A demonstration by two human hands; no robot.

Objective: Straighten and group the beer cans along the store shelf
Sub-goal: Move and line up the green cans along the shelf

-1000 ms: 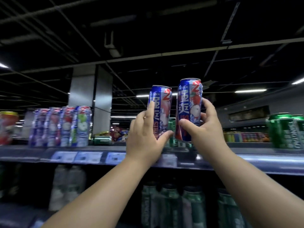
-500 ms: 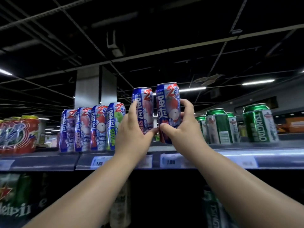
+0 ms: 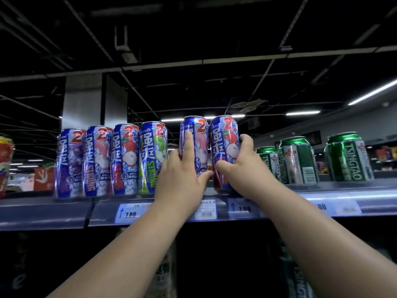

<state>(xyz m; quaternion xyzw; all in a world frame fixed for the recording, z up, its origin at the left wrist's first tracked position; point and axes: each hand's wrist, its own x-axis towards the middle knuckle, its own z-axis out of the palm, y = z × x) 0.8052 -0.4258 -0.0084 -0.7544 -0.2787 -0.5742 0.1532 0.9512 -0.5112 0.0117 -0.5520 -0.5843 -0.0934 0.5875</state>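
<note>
Beer cans: two tall blue, upright near shelf front edge | left hand gripped one | right hand gripped other | narrow gap to four-can row leftward

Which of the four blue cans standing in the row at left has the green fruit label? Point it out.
The rightmost of the four, the green-label can, nearest the left hand. Its lower half is lime green; the other three show purple, pink and red.

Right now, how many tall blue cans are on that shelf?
6: four in a row at left, one in the left hand, one in the right hand. More may hide behind.
</note>
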